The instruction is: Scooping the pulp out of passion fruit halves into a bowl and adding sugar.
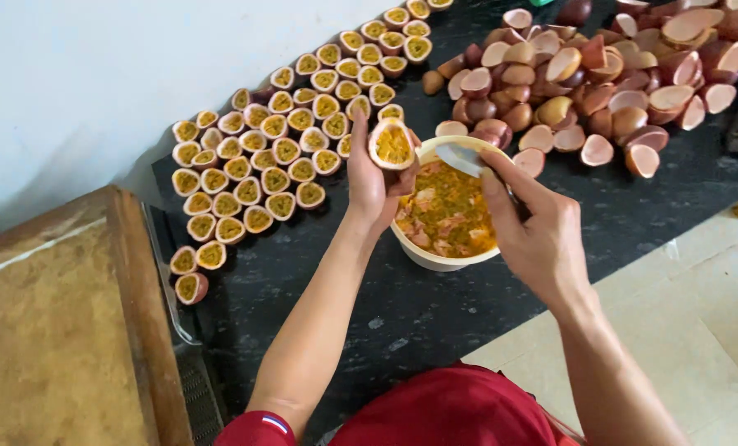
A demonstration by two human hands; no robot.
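Note:
My left hand grips a halved passion fruit, cut face up and full of yellow pulp, just above the left rim of a cream bowl. The bowl holds orange-yellow pulp and seeds. My right hand holds a metal spoon over the bowl's far rim, its tip close to the fruit half. Both arms reach out from a red shirt at the bottom.
Rows of cut, filled fruit halves cover the dark counter to the left. A heap of emptied shells lies at the back right. A wooden board sits at the left, pale floor tiles at the right.

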